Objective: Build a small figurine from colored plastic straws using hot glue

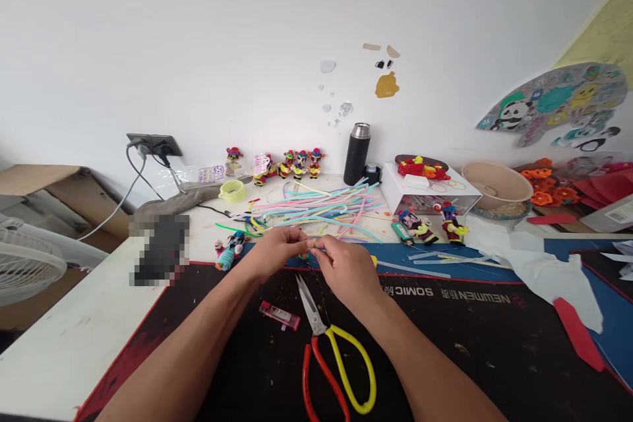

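My left hand and my right hand meet over the dark mat, fingers pinched together. Between their fingertips is a small green and red piece, mostly covered by the fingers, so its kind cannot be made out. A thin dark cord hangs below them toward the mat. Just under the hands lie scissors with one red and one yellow handle, blades slightly apart and pointing away from me. Left of the blades rests a pink lighter.
Pastel plastic strips are heaped behind the hands. Several small figures line the wall near a black thermos. A white box and round bowl stand right; a fan is left.
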{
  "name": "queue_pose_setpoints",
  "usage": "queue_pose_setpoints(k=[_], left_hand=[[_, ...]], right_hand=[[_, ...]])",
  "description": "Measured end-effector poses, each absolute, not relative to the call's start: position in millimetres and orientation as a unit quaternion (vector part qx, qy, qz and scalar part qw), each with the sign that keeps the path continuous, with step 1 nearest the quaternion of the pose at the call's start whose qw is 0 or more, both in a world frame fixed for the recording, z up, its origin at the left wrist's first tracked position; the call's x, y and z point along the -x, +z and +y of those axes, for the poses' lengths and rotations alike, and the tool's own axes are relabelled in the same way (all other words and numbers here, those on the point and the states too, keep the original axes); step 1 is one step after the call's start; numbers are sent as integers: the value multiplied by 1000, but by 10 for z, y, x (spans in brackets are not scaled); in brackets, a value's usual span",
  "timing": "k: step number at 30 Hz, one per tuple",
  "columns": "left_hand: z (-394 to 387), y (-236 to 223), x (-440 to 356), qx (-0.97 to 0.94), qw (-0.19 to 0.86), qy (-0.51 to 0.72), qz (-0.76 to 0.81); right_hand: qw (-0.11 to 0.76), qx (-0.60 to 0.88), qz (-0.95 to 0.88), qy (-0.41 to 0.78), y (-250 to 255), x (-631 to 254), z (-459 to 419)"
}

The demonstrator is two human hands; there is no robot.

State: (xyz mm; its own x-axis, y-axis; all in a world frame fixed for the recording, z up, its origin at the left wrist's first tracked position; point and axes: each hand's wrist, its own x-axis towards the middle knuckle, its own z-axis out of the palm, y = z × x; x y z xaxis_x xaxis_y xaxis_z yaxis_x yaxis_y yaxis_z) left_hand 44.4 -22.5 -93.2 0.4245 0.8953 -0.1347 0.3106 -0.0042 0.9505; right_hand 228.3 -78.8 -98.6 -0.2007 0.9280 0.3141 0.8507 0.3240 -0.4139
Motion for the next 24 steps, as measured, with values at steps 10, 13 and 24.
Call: queue_pose_setpoints(k=[10, 13, 24], left_hand=[[-226, -925, -448, -655, 529, 276, 465], [-213, -944, -441, -651, 533, 274, 466], [-195, -837, -386, -628, 555, 293, 459]], right_hand=[[248, 585, -768, 77, -978, -2289, -783], [244, 583, -771, 78, -981, -2292, -780], [258, 593, -751, 131, -940, -2284, -771]])
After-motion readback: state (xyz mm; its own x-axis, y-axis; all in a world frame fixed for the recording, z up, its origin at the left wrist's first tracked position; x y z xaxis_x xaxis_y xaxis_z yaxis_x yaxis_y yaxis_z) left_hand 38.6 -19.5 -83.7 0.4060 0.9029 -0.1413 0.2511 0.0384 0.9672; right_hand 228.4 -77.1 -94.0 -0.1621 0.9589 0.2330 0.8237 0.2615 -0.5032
